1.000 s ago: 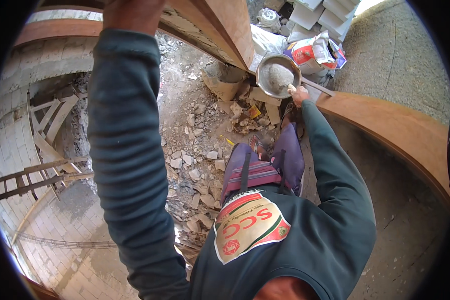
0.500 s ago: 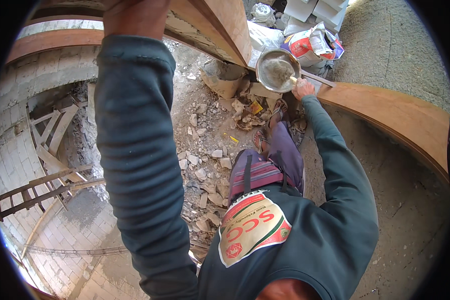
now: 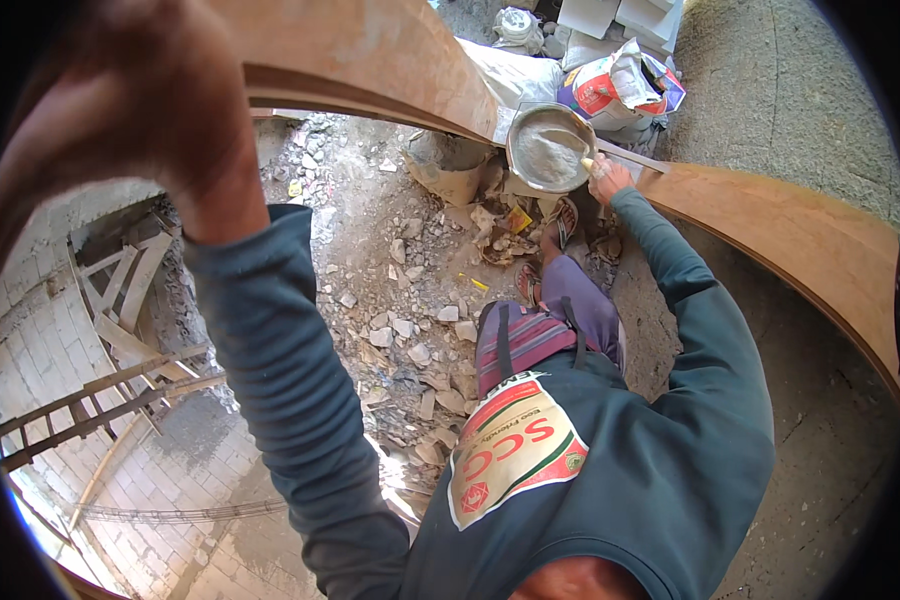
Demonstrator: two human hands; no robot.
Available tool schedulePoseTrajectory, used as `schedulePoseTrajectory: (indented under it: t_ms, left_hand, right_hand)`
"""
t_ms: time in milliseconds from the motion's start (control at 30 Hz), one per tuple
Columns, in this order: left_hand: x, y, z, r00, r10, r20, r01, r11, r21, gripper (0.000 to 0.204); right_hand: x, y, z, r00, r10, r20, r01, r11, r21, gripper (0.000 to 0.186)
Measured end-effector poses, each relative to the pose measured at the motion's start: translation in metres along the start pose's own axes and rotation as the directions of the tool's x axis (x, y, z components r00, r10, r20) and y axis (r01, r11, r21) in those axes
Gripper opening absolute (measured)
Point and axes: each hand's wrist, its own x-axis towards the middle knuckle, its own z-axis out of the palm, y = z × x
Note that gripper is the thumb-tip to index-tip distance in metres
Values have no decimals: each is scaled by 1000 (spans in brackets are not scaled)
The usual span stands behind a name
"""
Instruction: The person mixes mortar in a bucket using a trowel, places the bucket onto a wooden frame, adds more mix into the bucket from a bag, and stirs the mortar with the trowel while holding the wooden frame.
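Note:
My left hand (image 3: 135, 105) is raised close to the camera at the upper left, over the wooden board. It is blurred, so its fingers are hard to read. Farther off, my right hand (image 3: 610, 182) is closed around the pale handle (image 3: 589, 163) of a tool at the rim of a round bowl (image 3: 511, 150). Grey, pasty or powdery material (image 3: 552, 158) is heaped inside the bowl; the tool's working end cannot be made out. The bowl rests at the gap between two curved wooden boards, the left board (image 3: 370, 50) and the right board (image 3: 770, 210).
An open printed sack (image 3: 610, 90) and a white bag (image 3: 515, 75) stand beyond the bowl. Below are a dusty bucket (image 3: 445, 165) and broken rubble (image 3: 410, 330) around my sandalled feet. A wooden ladder (image 3: 90, 410) and planks (image 3: 130, 290) lie at far left.
My left hand, mostly out of the picture before, has come down and leftward into view. In the bowl, the material now shows as a paler heap. My right hand stays at the rim.

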Motion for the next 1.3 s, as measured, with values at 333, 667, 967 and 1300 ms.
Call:
schedulePoseTrajectory:
  t_ms: [333, 667, 967, 1300]
  left_hand:
    - [9, 45, -51, 985, 72, -155, -126, 920, -372, 76]
    - [-35, 100, -87, 828, -520, 210, 474, 449, -758, 72]
    - [-43, 113, -77, 900, -416, 134, 408, 692, -596, 69]
    - [-50, 131, -74, 846, -532, 41, 483, 731, -482, 58]
  right_hand:
    - [60, -6, 100, 974, 136, 182, -144, 989, 33, 27]
    - [1, -28, 16, 979, 192, 67, -203, 929, 309, 18]
    - [53, -15, 28, 987, 19, 157, -46, 984, 171, 28]
    - [62, -17, 94, 916, 322, 237, -397, 809, 434, 31]
